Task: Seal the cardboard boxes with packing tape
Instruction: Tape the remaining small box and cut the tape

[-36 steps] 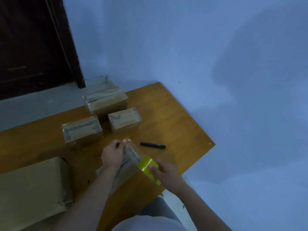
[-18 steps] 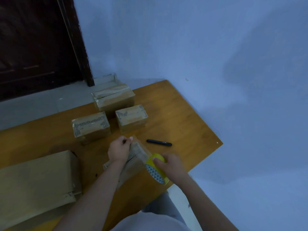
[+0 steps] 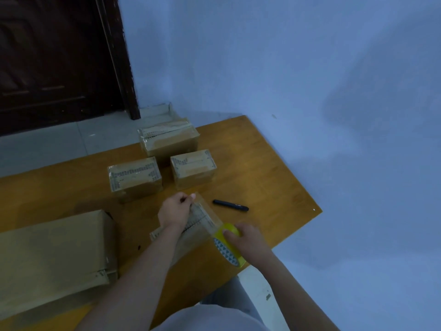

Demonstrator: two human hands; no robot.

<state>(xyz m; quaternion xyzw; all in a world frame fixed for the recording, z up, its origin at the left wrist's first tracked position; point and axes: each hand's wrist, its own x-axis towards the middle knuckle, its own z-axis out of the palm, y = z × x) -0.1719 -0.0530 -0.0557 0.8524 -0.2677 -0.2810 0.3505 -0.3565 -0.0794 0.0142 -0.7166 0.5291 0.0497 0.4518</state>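
Wooden surface: your left hand is pinching the tape end on a small cardboard box near you; your right hand is gripping the yellow tape roll just beside it.

I see both forearms bare to the elbows, no sleeves, watch or rings on my left hand or right hand; pale grey clothing below.

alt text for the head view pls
A person's left hand pins clear tape to a small box while the right hand holds the yellow tape roll. Taped boxes and a black pen sit on the wooden table.
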